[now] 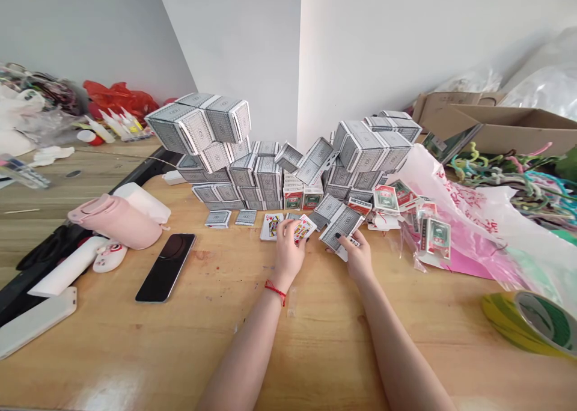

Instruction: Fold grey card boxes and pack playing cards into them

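My left hand point(288, 252), with a red string round the wrist, is closed on a small fan of playing cards point(305, 228) held face up. My right hand point(356, 255) grips a stack of cards point(340, 226) with grey patterned backs. A face-up queen card point(271, 226) lies on the wooden table point(315, 339) just left of my left hand. Behind both hands rises a heap of grey-backed card packs point(252, 170).
A black phone point(166, 267) lies to the left, beside a pink bottle point(118, 220) and white items. Boxed decks point(435, 237) spill from a pink plastic bag point(455, 207) on the right. A tape roll point(532, 324) and a cardboard box point(505, 128) sit further right.
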Demonstrator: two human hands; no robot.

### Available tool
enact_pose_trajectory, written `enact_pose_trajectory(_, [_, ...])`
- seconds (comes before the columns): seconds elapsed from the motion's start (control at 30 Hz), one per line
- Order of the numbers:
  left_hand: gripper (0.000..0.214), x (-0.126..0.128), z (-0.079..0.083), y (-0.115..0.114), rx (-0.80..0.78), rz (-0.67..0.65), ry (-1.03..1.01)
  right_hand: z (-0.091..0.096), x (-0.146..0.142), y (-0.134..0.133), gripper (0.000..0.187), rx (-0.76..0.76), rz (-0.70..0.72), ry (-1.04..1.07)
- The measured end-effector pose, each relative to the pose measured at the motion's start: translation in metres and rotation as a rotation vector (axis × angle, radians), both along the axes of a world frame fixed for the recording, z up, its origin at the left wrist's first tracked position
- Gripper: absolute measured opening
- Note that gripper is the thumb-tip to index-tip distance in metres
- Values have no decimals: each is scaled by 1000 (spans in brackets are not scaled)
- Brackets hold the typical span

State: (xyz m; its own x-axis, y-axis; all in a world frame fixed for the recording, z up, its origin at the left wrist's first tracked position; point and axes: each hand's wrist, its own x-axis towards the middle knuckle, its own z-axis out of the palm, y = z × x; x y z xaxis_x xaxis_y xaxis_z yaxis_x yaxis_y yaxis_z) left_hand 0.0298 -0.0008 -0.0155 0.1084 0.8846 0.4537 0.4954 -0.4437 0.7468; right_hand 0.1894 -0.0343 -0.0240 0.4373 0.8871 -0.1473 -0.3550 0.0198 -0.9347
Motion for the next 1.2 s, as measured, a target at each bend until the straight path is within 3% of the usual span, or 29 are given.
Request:
enact_pose_trajectory(0.27, [50,1,-11,8,-318,-111,-475,-2,3,0,30,-8,49,3])
enact_pose_trajectory(0.67, [48,-4,-5,8,-192,-96,-305,-6,3,2,33,-6,68,5])
enact_pose_trajectory(1.0, [52,-1,-10,9,-395,-195,-508,-2,2,1,31,-4,50,9])
enact_pose_trajectory(1.2, [50,-1,-9,9,-384,-219,-516,-4,3,1,30,-1,28,33])
